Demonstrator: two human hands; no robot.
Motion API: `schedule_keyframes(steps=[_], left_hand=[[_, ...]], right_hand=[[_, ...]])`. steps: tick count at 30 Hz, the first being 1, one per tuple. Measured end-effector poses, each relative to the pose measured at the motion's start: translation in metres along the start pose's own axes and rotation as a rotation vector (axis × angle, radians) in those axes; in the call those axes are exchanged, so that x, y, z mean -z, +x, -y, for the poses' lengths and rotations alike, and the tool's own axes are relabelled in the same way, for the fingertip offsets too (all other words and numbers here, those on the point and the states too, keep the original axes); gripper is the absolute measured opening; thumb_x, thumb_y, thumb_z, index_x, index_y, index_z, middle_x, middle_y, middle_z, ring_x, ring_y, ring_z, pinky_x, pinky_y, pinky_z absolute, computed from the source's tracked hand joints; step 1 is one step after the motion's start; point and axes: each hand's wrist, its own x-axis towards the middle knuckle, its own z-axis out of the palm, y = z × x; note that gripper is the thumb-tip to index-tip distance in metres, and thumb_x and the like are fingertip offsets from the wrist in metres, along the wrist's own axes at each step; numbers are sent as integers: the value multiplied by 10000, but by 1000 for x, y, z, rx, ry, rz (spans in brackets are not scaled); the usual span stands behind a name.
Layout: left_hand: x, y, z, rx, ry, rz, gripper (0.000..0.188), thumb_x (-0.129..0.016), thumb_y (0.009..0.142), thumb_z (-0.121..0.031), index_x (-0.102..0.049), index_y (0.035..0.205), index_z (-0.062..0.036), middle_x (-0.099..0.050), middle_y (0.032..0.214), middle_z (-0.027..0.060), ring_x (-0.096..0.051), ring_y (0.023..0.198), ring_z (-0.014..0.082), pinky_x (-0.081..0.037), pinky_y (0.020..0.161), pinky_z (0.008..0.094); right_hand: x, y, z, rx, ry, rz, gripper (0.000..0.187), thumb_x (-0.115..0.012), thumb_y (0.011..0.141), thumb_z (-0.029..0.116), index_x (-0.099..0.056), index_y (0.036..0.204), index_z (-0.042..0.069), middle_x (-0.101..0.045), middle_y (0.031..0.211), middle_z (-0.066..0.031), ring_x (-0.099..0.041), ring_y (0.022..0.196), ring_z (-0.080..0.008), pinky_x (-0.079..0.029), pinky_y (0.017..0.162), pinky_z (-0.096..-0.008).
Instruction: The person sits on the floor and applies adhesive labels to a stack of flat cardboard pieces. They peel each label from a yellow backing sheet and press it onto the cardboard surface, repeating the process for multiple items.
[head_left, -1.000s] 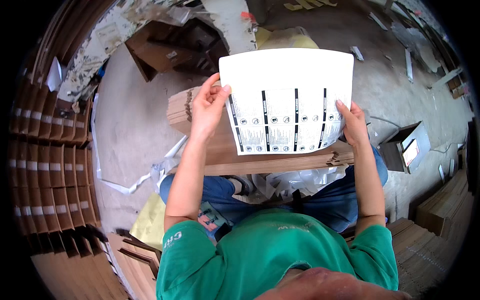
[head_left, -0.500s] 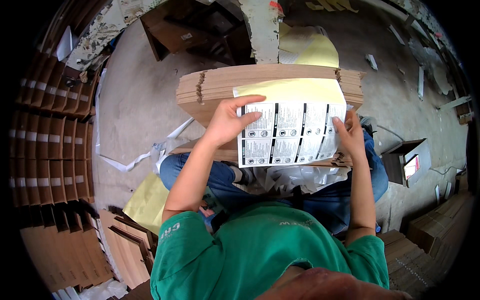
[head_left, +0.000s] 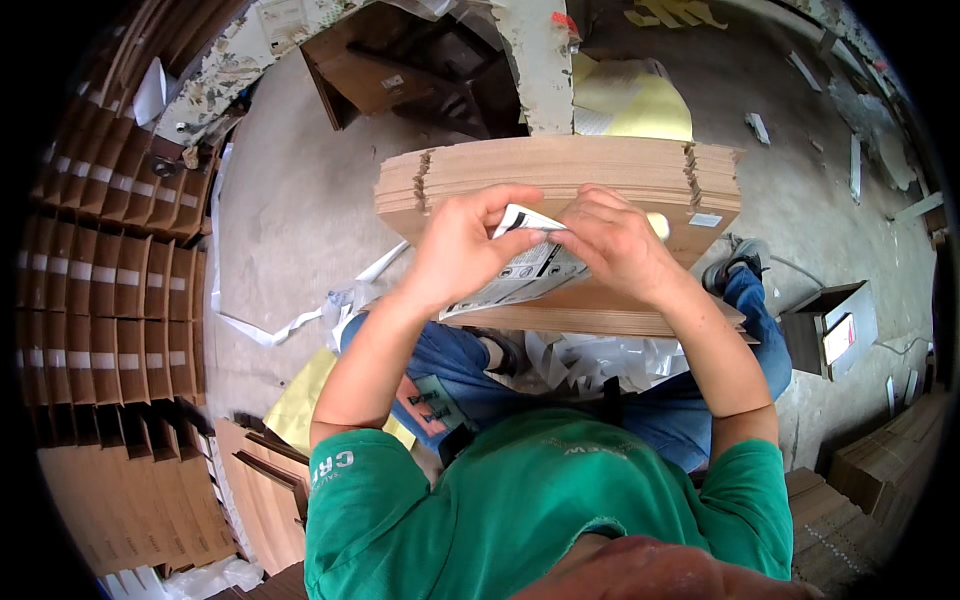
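My left hand (head_left: pixel 463 243) is closed on the left part of a printed label sheet (head_left: pixel 520 277), white with black boxes and a yellow backing. At the sheet's upper edge, my right hand (head_left: pixel 622 243) pinches the paper, its fingertips close to those of the left. The sheet is bent and partly hidden behind the hands. Just beyond it stands a thick stack of brown boards (head_left: pixel 560 160) with notched edges. A small white label (head_left: pixel 705 219) lies on the face of the stack, near its right end.
Brown divided racks (head_left: pixel 105 270) line the left side. A post (head_left: pixel 538 70) rises behind the stack, with yellow sheets (head_left: pixel 635 100) beside it. An open box (head_left: pixel 830 328) sits on the floor at right. Crumpled white strips (head_left: pixel 600 358) lie between my legs.
My right hand has moved left from the sheet's right edge toward my left hand. The sheet, spread flat before, is now bent and tilted. The small label on the stack now shows fully.
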Motion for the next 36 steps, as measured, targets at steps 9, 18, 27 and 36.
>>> schedule_keyframes(steps=[9,18,27,36], left_hand=[[-21,8,23,16,-119,40,290,-614,793,43,-590,1081,19,-541,659,-53,-449,616,-3,-374,536,167],[-40,23,40,191,-384,153,310,-597,766,-44,-608,1072,7,-619,726,37,-533,665,80,-432,638,214],[-7,87,84,191,211,-239,218,-641,756,-31,-639,972,-2,-667,837,101,-629,718,159,-495,653,277],[-98,117,54,-755,1279,194,145,-523,704,-43,-574,839,-47,-573,747,131,-606,725,266,-502,544,362]], right_hand=[[-19,-13,9,-147,124,-240,174,-697,695,44,-644,860,39,-605,813,-71,-531,777,-249,-465,689,-341],[-32,-34,1,-44,-174,-333,209,-668,630,-15,-604,825,22,-583,842,-65,-530,802,-257,-463,690,-353],[-19,-104,-28,-514,299,-478,92,-607,801,28,-567,882,43,-599,827,-44,-570,763,-167,-469,698,-288],[70,-245,-203,-1275,538,-195,126,-682,724,-11,-580,757,56,-615,703,-14,-555,633,-72,-432,562,-213]])
